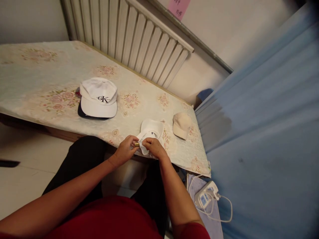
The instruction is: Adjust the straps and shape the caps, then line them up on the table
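A white cap (151,126) lies at the near edge of the floral-covered table, its brim facing away from me. My left hand (125,149) is closed at the cap's left side, its fingers around a small gold-coloured buckle (137,144) on the strap. Just beside it, my right hand (155,146) is bent over the cap with thumb and fingertips pinched together on the strap. The strap's end between my fingers is partly hidden.
A stack of caps with a white CK cap (99,96) on top sits to the left. To the right lies a beige cap (181,125). A white power strip (206,195) with a cable rests on a low surface beside the blue curtain (261,132). Behind stands a radiator (139,39).
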Motion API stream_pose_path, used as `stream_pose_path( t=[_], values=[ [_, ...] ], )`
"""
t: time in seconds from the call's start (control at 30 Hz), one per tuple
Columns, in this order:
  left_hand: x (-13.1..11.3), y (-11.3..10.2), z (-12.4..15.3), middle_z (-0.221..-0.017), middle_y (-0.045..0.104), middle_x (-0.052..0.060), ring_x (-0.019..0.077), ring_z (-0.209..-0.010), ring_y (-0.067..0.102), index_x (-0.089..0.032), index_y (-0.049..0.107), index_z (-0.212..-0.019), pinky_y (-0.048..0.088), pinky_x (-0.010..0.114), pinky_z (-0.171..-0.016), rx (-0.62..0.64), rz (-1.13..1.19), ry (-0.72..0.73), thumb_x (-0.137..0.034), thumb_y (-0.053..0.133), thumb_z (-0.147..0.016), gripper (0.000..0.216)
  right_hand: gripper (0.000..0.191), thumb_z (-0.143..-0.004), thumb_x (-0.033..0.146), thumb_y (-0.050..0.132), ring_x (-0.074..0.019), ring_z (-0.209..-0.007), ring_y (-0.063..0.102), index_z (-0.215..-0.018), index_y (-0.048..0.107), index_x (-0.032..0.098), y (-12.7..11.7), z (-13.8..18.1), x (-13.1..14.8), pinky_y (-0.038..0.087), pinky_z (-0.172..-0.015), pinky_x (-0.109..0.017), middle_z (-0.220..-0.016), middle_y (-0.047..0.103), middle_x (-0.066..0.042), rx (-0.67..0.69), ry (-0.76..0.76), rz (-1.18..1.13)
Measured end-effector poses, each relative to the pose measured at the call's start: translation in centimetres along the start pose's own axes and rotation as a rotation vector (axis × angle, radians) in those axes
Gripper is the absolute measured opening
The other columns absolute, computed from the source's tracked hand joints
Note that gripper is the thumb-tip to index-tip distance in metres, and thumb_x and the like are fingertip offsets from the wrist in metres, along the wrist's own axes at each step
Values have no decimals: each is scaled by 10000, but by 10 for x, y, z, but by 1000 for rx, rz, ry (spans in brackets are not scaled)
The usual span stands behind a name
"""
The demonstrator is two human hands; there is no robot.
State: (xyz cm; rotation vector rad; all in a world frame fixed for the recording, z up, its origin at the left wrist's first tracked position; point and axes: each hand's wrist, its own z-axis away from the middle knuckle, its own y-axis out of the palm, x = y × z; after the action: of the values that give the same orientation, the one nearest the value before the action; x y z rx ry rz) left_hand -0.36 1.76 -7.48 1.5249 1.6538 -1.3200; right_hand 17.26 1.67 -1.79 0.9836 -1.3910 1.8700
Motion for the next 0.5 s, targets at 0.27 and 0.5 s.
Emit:
stream_pose_path(
  t=[0.27,0.5],
  values=[
    [-2,-3,3,-845,569,25,158,-737,566,-187,575,-830,488,303,-688,-23,15,27,-177,517,-743,105,139,-772,263,547,-100,-565,416,-694,629,183,1,-1,-3,337,-584,-226,-571,489,62,31,1,-15],
    [6,-2,2,-832,610,11,163,-763,596,-193,612,-837,493,317,-738,11,184,-154,-264,594,-733,128,146,-780,233,551,-96,-552,416,-776,688,183,3,-2,-6,336,-573,-222,-570,490,61,35,6,-35]
  ],
)
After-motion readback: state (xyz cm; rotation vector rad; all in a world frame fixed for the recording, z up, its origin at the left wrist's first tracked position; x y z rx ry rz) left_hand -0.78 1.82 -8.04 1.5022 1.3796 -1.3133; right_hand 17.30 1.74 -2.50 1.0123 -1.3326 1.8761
